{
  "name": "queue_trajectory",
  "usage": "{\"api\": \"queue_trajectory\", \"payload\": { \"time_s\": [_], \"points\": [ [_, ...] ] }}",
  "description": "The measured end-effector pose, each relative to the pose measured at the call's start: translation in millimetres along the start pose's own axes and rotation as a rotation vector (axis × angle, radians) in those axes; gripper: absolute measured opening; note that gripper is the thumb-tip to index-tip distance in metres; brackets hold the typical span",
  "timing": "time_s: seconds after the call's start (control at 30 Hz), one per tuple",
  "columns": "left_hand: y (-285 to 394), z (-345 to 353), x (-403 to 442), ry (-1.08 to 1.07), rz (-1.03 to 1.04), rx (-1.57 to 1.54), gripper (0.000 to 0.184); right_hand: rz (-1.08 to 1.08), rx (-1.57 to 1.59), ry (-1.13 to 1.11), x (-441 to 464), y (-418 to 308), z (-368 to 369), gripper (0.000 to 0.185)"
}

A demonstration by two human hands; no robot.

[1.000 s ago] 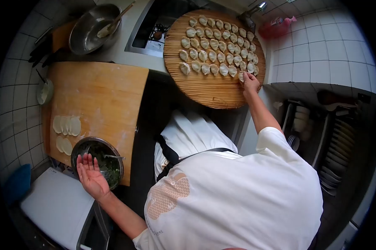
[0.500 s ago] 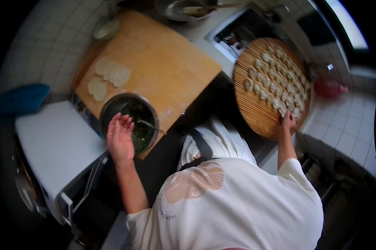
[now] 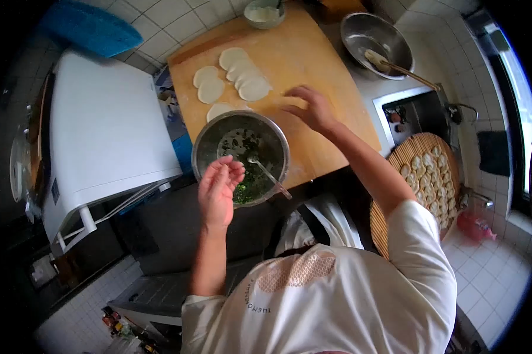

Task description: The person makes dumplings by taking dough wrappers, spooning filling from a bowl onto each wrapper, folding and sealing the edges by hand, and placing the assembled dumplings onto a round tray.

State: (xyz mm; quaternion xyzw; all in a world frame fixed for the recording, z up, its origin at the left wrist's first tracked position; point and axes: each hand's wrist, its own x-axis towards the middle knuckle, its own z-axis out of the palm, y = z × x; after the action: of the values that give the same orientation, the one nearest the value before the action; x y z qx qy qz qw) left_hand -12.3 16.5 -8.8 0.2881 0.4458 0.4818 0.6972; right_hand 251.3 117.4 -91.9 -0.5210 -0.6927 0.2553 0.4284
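Observation:
My left hand hovers at the near left rim of a steel bowl, palm turned up and fingers loosely bent, with nothing visible in it. Inside the bowl is chopped green filling, and a spoon leans in it with its handle over the rim. Above the wooden board my right hand reaches left, thumb and fingers apart, holding nothing. Several round dough wrappers lie just beyond its fingertips, some overlapping. One more wrapper is partly hidden behind the bowl.
Rows of dumplings sit on a round slatted tray at right. Beyond it are a sink and a steel pan with a wooden-handled utensil. A small bowl stands at the board's far edge; a white cabinet is at left.
My right hand has left the dumplings on the tray and swung left over the board. The fingers of my left hand have bent more. The view has turned toward the right.

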Motion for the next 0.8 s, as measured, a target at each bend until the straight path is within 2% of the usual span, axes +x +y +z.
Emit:
{"api": "queue_trajectory", "payload": {
  "time_s": [0.07, 0.1, 0.17, 0.2, 0.27, 0.4, 0.47, 0.5, 0.57, 0.6, 0.67, 0.73, 0.8],
  "points": [
    [2.5, 0.5, -10.5, 0.024, 0.021, 0.021, 0.023, -0.214, -0.131, -0.018, 47.4, 14.3, 44.1, 0.026],
    [3.3, -2.8, -17.1, 0.038, 0.034, 0.024, 0.023, -0.227, -0.118, -0.024, 62.7, 15.7, 54.9, 0.026],
    [3.2, -10.9, -27.2, 0.090, 0.061, 0.048, 0.022, -0.462, -0.221, -0.074, 89.5, 18.7, 73.0, 0.021],
    [3.5, -15.9, -32.7, 0.103, 0.072, 0.045, 0.022, -0.476, -0.212, -0.081, 100.7, 28.8, 84.5, 0.021],
    [4.0, -24.5, -42.5, 0.142, 0.066, 0.014, 0.022, -0.385, -0.424, -0.141, 112.1, 54.1, 105.7, 0.027],
    [0.8, -39.7, -55.8, 0.189, 0.111, 0.001, 0.021, -0.403, -0.396, -0.243, 118.7, 50.2, 87.6, 0.025],
    [2.4, -39.8, -60.4, 0.195, 0.118, -0.012, 0.020, -0.530, -0.196, -0.227, 118.8, 55.6, 83.5, 0.018],
    [3.2, -37.2, -61.3, 0.199, 0.130, -0.003, 0.021, -0.539, -0.196, -0.234, 116.3, 47.8, 78.6, 0.018],
    [5.7, -31.9, -62.6, 0.208, 0.148, -0.001, 0.022, -0.129, -0.029, -0.192, 103.6, 17.2, 58.6, 0.010],
    [7.1, -29.5, -62.3, 0.183, 0.141, -0.001, 0.023, -0.134, -0.032, -0.198, 100.2, 10.5, 50.9, 0.010],
    [9.6, -22.1, -59.4, 0.153, 0.137, -0.005, 0.024, -0.147, 0.008, -0.057, 95.0, 0.6, 35.2, 0.011],
    [9.9, -9.7, -53.6, 0.017, 0.065, 0.025, 0.026, -0.131, 0.065, -0.064, 92.3, -13.1, 22.1, 0.010],
    [5.0, 3.3, -43.8, -0.091, -0.039, 0.010, 0.032, 0.163, 0.432, -0.165, 88.4, -33.5, 7.9, 0.011]
  ]
}}
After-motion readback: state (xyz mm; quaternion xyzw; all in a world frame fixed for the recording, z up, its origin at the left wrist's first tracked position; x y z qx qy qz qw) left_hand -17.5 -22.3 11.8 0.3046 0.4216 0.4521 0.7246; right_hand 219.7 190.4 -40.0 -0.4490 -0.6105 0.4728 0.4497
